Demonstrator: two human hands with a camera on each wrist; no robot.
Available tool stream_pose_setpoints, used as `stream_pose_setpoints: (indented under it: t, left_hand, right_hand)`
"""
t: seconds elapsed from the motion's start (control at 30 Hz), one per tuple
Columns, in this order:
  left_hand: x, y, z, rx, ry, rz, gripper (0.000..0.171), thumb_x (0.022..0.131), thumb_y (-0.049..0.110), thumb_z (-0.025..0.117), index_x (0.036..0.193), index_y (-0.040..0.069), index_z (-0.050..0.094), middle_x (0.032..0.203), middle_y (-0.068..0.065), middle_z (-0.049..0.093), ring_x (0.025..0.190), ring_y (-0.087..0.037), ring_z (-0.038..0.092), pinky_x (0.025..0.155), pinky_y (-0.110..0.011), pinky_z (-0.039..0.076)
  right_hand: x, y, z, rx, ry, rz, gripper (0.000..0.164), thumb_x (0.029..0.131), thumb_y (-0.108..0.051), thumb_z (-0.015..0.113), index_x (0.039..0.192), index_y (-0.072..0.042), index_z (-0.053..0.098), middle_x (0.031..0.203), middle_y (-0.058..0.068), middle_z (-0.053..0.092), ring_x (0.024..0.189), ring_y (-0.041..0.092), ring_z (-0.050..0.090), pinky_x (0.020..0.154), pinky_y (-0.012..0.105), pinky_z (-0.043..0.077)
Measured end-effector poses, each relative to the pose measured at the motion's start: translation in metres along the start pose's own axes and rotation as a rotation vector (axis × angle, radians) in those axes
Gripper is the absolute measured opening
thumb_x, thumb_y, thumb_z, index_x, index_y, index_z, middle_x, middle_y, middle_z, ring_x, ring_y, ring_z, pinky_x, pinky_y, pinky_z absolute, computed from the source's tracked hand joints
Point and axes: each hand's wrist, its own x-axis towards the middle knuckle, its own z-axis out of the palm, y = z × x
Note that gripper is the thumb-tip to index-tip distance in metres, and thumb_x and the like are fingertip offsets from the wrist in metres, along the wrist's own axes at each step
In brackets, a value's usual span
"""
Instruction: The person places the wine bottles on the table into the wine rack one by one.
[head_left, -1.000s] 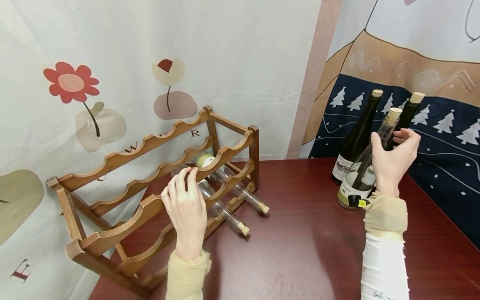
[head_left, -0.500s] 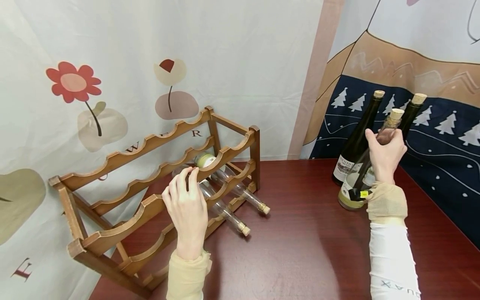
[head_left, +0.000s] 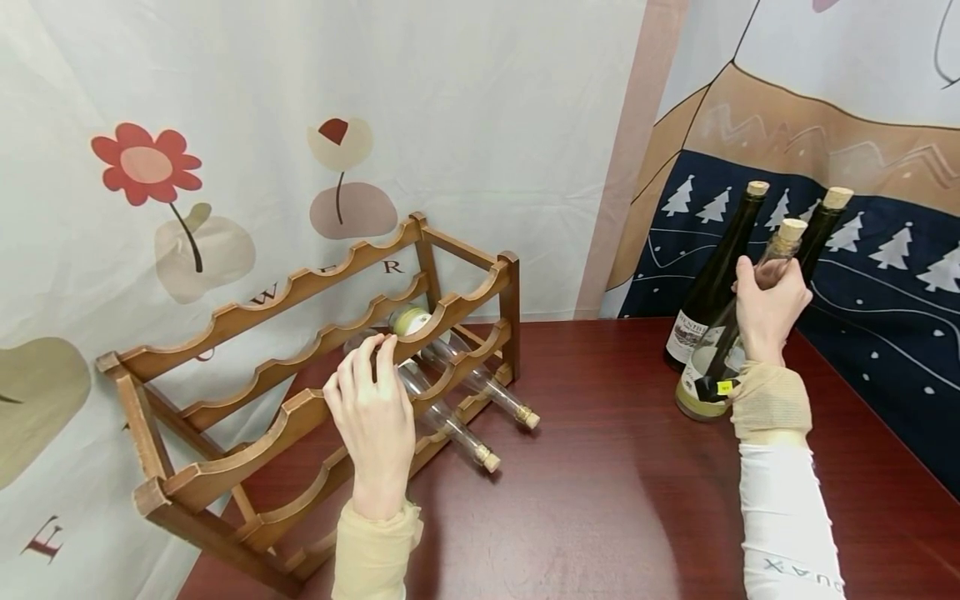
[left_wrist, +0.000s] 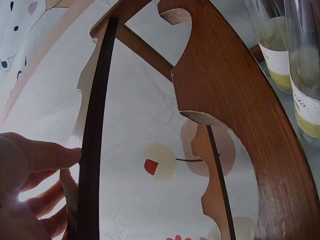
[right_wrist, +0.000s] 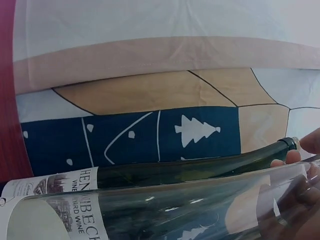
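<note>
My left hand (head_left: pixel 371 425) grips the top front rail of a wooden wine rack (head_left: pixel 300 408); in the left wrist view the thumb (left_wrist: pixel 55 155) presses one side of the rail while fingers curl around the other. Over on the right, my right hand (head_left: pixel 772 312) holds a corked clear wine bottle (head_left: pixel 701 383) by its upper part, thumb on the near side. This bottle stands slightly tilted, with a pale label low on its body. Close behind it in the right wrist view lies the side of a dark green wine bottle (right_wrist: pixel 175 172).
Two clear corked bottles (head_left: pixel 442 412) lie in the rack's lower tier, necks pointing toward the front right. Another dark corked bottle (head_left: pixel 817 237) stands behind the held one. The dark red table (head_left: pixel 577 467) meets printed curtains (head_left: pixel 525 150) at the back and right.
My right hand has moved left onto the clear bottle, from open beside it to closed around its upper part. The left hand has stayed on the rack.
</note>
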Motion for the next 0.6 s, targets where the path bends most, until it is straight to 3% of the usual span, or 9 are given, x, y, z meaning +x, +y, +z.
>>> stream_pose_setpoints:
  t: [0.2,0.6]
  left_hand:
    - [0.0,0.0,0.0,-0.001,-0.001,0.0,0.025,0.089,-0.002,0.056,0.111,0.006,0.064,0.115,-0.011,0.061,0.102,-0.032,0.052,0.082,-0.046,0.036]
    - [0.0,0.0,0.0,0.006,0.0,0.005,0.025,0.089,-0.002,0.056,0.111,0.006,0.064,0.115,-0.011,0.061,0.102,-0.032,0.052,0.082,-0.046,0.036]
  right_hand:
    - [-0.003,-0.001,-0.001,0.021,0.022,-0.02,0.029,0.085,-0.025,0.065,0.068,-0.031,0.042,0.049,-0.031,0.044,0.046,-0.017,0.044,0.081,0.012,0.036]
    - [-0.009,-0.01,-0.005,0.059,0.047,-0.06,0.027,0.086,-0.024,0.063,0.067,-0.032,0.044,0.05,-0.033,0.046,0.051,-0.017,0.045,0.077,0.011,0.035]
